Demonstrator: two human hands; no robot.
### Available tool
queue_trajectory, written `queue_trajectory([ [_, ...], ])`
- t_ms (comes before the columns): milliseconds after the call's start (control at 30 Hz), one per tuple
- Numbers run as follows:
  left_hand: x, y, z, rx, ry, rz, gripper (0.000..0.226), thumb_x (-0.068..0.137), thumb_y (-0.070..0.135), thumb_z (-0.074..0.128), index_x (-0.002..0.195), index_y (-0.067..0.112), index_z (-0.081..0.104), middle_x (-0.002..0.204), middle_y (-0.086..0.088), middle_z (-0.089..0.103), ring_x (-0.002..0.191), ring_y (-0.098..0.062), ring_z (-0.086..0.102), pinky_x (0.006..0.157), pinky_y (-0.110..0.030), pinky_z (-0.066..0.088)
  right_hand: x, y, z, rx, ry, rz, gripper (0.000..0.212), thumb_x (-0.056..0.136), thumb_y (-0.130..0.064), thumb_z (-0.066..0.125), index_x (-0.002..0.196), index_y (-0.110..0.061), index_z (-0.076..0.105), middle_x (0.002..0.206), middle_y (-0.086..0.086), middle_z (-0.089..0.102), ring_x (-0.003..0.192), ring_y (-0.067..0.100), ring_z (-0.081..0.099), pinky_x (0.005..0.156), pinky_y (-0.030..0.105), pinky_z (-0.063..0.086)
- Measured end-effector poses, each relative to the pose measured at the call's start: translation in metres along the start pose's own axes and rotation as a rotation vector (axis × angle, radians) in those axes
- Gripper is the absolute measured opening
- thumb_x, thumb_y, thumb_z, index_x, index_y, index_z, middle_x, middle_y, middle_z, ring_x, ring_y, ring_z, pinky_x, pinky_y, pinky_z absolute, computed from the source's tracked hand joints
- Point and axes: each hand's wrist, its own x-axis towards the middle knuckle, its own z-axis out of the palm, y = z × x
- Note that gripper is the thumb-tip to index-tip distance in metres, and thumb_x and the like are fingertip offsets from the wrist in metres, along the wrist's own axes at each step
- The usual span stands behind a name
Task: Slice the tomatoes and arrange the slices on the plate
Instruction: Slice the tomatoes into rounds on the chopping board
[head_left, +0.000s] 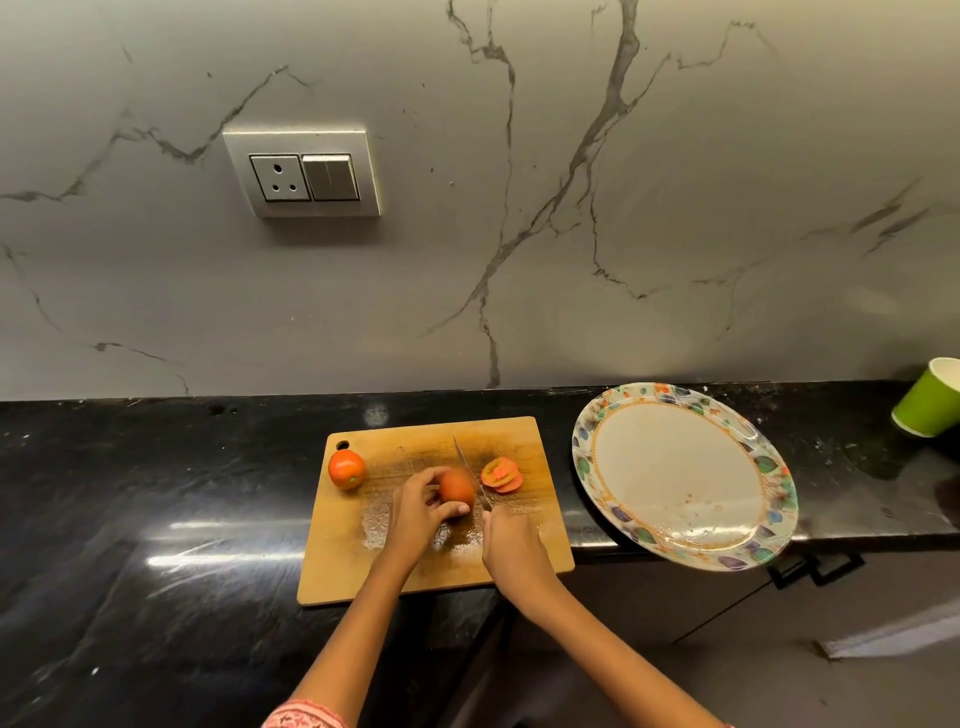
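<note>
black stone counter (156, 493) carries a wooden cutting board (363, 561), patterned plate (675, 405) and green cup (930, 400).

Green paper cup (930, 400) at counter's right edge, apparently tilted; socket-and-switch plate (303, 173) on marble wall (571, 208).

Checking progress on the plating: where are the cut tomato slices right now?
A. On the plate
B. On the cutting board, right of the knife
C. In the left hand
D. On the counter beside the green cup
B: the slices lie fanned on the cutting board just right of the knife; the plate holds none.
</note>
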Motion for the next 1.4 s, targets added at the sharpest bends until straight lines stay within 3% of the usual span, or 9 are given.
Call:
queue_trajectory([
  [733,0.002,0.008,0.003,-0.026,-0.024,-0.05,0.058,0.067,0.002,0.077,0.122,0.005,0.055,0.123,-0.012,0.057,0.113,-0.025,0.055,0.09,-0.03,0.049,-0.006,-0.002,-0.004,-0.049,-0.038,0.075,0.026,0.102,-0.015,0.032,0.118,-0.004,0.049,0.114,0.013,0.06,0.105,0.027,0.058,0.069,0.028,0.035],
  [1067,0.001,0.011,0.003,-0.014,-0.026,-0.048,0.058,0.069,0.002,0.076,0.123,0.004,0.054,0.124,-0.013,0.057,0.114,-0.025,0.055,0.091,-0.032,0.049,-0.007,-0.006,-0.006,-0.053,-0.032,0.069,0.029,0.103,-0.019,0.028,0.117,-0.005,0.049,0.113,0.012,0.06,0.105,0.027,0.058,0.069,0.029,0.034],
  [1400,0.001,0.014,0.002,-0.008,-0.026,-0.065,0.057,0.069,0.001,0.075,0.122,0.004,0.054,0.125,-0.013,0.055,0.115,-0.026,0.054,0.09,-0.03,0.048,-0.01,-0.008,-0.005,-0.097,-0.016,0.054,0.026,0.103,-0.015,0.03,0.12,-0.005,0.046,0.115,0.012,0.059,0.109,0.026,0.057,0.077,0.031,0.043],
])
